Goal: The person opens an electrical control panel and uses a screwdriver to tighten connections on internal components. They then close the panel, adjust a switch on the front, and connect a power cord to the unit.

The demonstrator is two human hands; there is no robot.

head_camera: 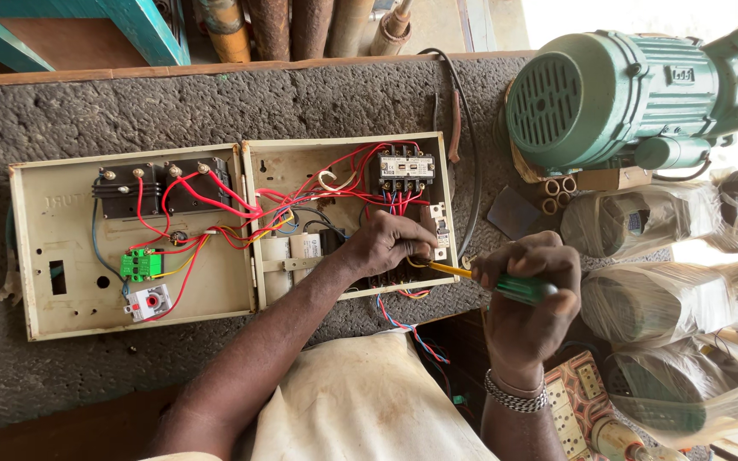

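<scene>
An open beige control box (254, 171) lies on a grey carpeted bench, its lid folded out to the left. Red, yellow and blue wires run between black components, a green block (140, 265) and a white-and-red button (149, 300). My left hand (386, 243) reaches into the box's right half and pinches wires near its lower right corner. My right hand (531, 299) grips a screwdriver (506, 283) with a green handle and yellow shaft, its tip pointing into the same corner beside my left fingers. A black contactor (405, 169) sits at the box's top right.
A green electric motor (617, 94) stands at the top right. Several plastic-wrapped motors (668, 299) lie along the right side. A black cable (471, 154) runs down beside the box. Rusty pipes (301, 26) and a teal frame (143, 30) lie beyond the bench.
</scene>
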